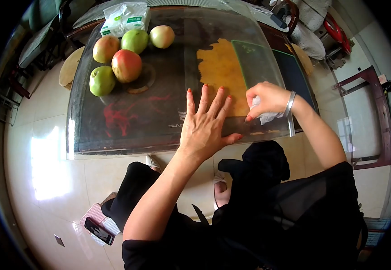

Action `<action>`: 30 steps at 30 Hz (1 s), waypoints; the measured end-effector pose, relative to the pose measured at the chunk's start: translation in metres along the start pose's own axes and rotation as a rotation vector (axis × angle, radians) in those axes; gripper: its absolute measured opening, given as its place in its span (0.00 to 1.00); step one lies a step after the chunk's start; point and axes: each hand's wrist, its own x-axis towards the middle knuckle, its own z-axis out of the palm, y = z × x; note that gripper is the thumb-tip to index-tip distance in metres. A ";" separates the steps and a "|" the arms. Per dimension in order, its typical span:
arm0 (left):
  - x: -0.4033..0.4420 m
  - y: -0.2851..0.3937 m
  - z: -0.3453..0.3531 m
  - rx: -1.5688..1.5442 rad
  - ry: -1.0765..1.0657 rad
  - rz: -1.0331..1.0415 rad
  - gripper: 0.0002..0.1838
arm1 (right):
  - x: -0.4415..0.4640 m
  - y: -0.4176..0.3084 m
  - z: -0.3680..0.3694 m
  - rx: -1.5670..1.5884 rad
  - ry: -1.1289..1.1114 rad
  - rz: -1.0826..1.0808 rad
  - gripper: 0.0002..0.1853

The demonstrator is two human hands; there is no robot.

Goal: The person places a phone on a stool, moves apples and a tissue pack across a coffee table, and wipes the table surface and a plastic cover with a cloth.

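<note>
My left hand (pixel 205 125) lies flat on the clear cover of the dark table (pixel 159 130), its fingers spread and nothing in it. To its right, my right hand (pixel 270 100) is closed round a crumpled white tissue (pixel 267 116), which touches the cover near the table's front edge. A silver bracelet (pixel 289 104) circles the right wrist. Beneath the cover, an orange-yellow patch (pixel 225 72) shows beyond and between the hands. A green-edged dark panel (pixel 258 60) is beside that patch.
Several red and green fruits (pixel 127 66) sit at the table's far left, before a tissue packet (pixel 125 19). Stools (pixel 71 67) flank the table. A phone (pixel 99 231) lies low at left, and a dark red frame (pixel 381 121) stands at right.
</note>
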 end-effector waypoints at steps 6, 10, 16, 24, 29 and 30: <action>0.000 0.000 0.000 -0.004 -0.003 0.002 0.46 | -0.004 -0.004 0.009 -0.113 0.089 -0.084 0.20; 0.000 -0.001 0.001 -0.017 0.006 0.008 0.46 | -0.003 0.000 0.001 0.002 0.012 -0.033 0.19; 0.000 0.000 -0.002 0.023 -0.037 0.000 0.45 | -0.006 -0.007 0.005 -0.094 0.045 -0.027 0.24; 0.001 0.001 -0.003 0.012 -0.029 0.001 0.45 | 0.004 0.015 -0.005 0.306 -0.011 0.049 0.12; 0.001 0.001 -0.003 0.011 -0.035 0.000 0.45 | 0.003 0.005 -0.006 0.066 0.012 0.008 0.12; 0.002 0.001 -0.003 0.013 -0.033 0.003 0.45 | 0.004 0.007 -0.007 0.103 -0.011 0.014 0.13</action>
